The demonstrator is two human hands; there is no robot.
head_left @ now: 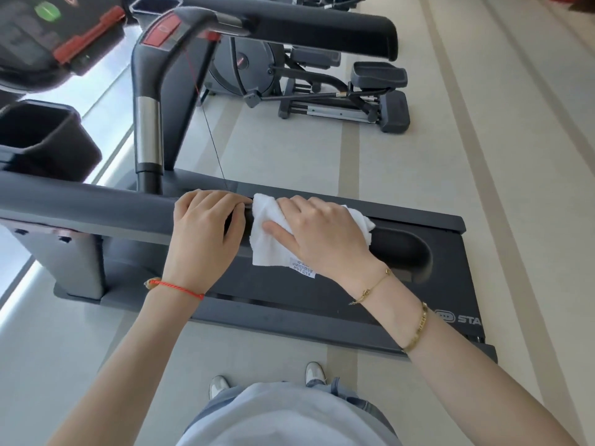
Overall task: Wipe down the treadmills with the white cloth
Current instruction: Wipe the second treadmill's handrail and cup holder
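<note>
A dark grey treadmill stands in front of me, its near handrail (pixel 96 207) running left to right at waist height. My left hand (pixel 206 233) is closed around the rail, fingers curled over its top. Just to the right, the white cloth (pixel 267 239) is wrapped over the rail near its end, a label hanging from its lower edge. My right hand (pixel 318 236) presses on the cloth and grips it against the rail. The treadmill deck (pixel 289 294) lies below the hands. The far handrail (pixel 322 27) crosses the top of the view.
The console (pixel 48 43) with red trim and a cup holder (pixel 42 140) sit at the upper left. A safety cord (pixel 209 123) hangs from the upright post (pixel 148 130). An elliptical machine (pixel 322 88) stands on the pale striped floor beyond. My shoes (pixel 315 371) are near the deck's edge.
</note>
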